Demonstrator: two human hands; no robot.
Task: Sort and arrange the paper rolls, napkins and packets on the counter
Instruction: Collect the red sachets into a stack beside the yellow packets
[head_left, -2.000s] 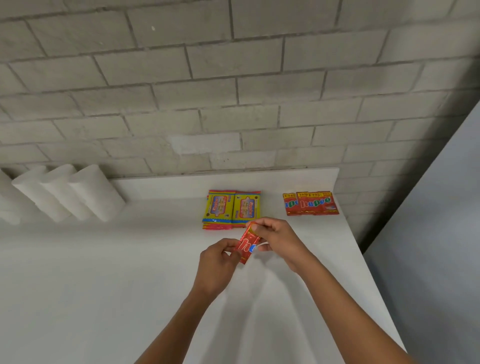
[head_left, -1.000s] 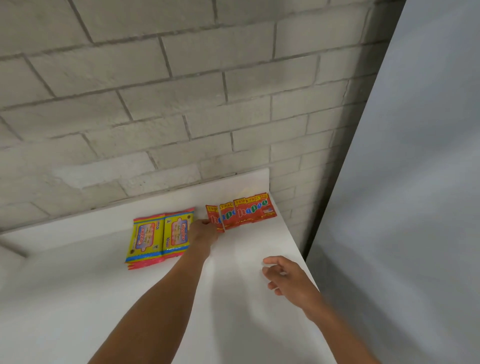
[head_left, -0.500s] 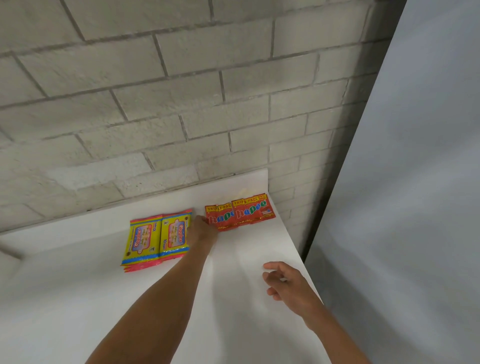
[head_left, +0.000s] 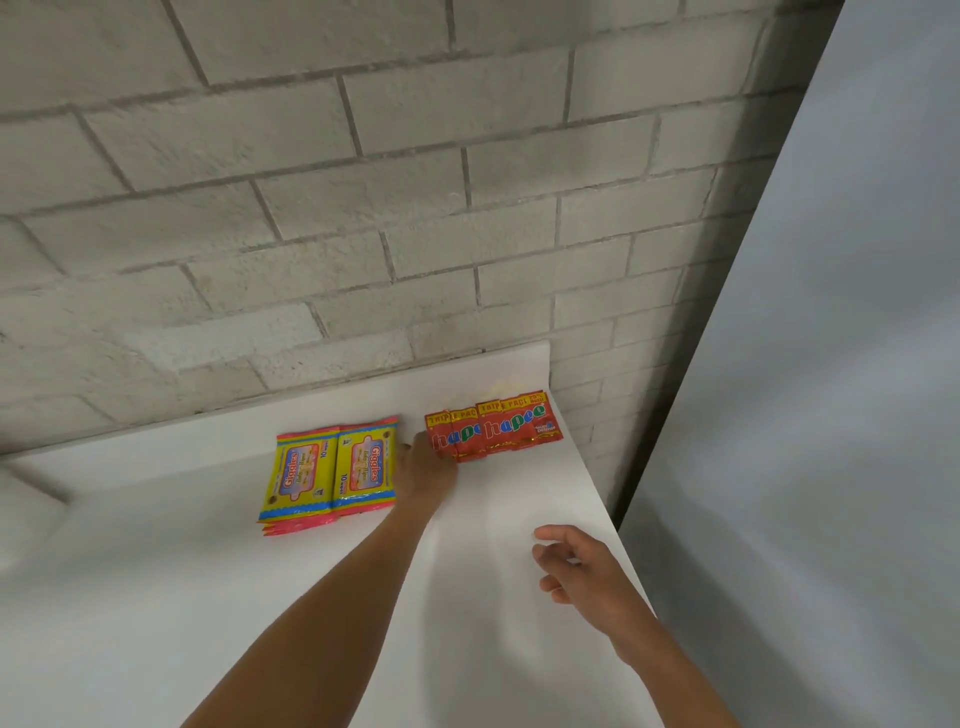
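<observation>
White counter (head_left: 156, 597) running along a grey block wall (head_left: 363, 208), pale panel (head_left: 831, 364) standing at the right end. Red packets (head_left: 493, 431) lying flat near the back right corner of the counter, overlapped in a short row, blue and white lettering facing up, yellow band along the top edges; rightmost packet close to the counter's right edge. Yellow packets (head_left: 332, 475) lying flat just left of the red ones, two side by side on top of a small stack, pink edges of lower packets peeking out at the near side. Left hand (head_left: 426, 470) reached far forward between the two groups, back of the hand up, fingertips resting on the near left edge of the leftmost red packet; fingers mostly hidden beneath the hand, so cannot tell whether pinching the packet or simply pressing on it. Left forearm stretched diagonally across the counter from the lower edge of the view. Right hand (head_left: 576, 566) hanging above the counter near its right edge, well apart from both groups of packets, fingers loosely curled and relaxed, holding nothing, thumb pointing left. Soft shadows of both arms falling on the white surface between the hands. Faint yellowish reflection on the raised back lip behind the red packets.
</observation>
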